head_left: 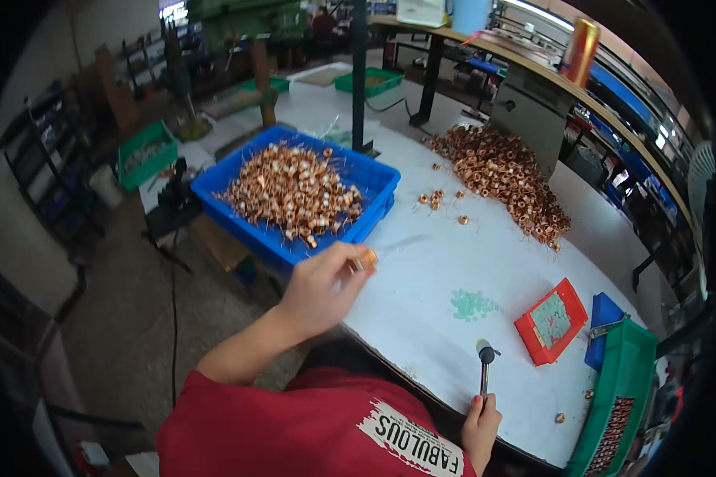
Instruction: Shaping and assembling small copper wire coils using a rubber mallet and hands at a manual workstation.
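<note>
Between the thumb and fingers of my left hand (320, 292) is a small copper coil (365, 260), held at the near right corner of a blue crate (382, 179). The crate holds a heap of copper coils (290, 191) with loose wire ends. Low on the right, my right hand (482, 421) is closed round the handle of what looks like a small hammer (486, 358). Its dark head is over the white tabletop (406, 310). Beyond the hammer lies a scatter of small pale green pieces (473, 304), with a red bin (539, 350) of similar pieces to the right.
A large pile of copper coils (501, 175) covers the far right of the table, several strays beside it. At the right edge, a green tray (612, 374) with rows of coils stands near a blue bin (595, 354). A dark post (359, 79) rises behind the crate.
</note>
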Demonstrator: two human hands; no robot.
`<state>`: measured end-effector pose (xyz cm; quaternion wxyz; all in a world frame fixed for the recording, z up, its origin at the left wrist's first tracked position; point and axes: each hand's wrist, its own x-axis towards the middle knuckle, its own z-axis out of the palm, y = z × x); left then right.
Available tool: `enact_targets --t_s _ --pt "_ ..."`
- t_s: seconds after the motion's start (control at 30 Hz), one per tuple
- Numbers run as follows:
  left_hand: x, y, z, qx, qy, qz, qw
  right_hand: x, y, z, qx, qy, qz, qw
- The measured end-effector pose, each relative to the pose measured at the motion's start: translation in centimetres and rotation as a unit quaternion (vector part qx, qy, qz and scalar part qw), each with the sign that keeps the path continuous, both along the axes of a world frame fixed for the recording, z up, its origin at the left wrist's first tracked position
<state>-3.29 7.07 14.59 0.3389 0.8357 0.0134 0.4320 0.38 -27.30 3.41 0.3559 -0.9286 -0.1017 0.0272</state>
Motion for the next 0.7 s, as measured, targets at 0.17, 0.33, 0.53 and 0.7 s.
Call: enact_targets --t_s 0.17,0.33,0.53,0.7 --pt "3.4 5.4 5.8 0.188 -0.122 0.142 0.964 0.5 0.0 -0.6 -0.008 -0.017 0.006 1.000" --pt "5.6 11.5 10.0 0.191 -0.124 0.233 0.946 0.5 0.1 -0.2 0.016 0.015 0.005 1.000" --pt "8.4 18.6 6.5 0.318 -0.068 0.349 0.879 1.3 0.5 0.3 -0.001 0.005 0.033 0.999" --pt "13.9 10.4 3.4 0.175 0.101 0.090 0.975 1.5 -0.1 0.6 0.017 0.050 0.009 0.999"
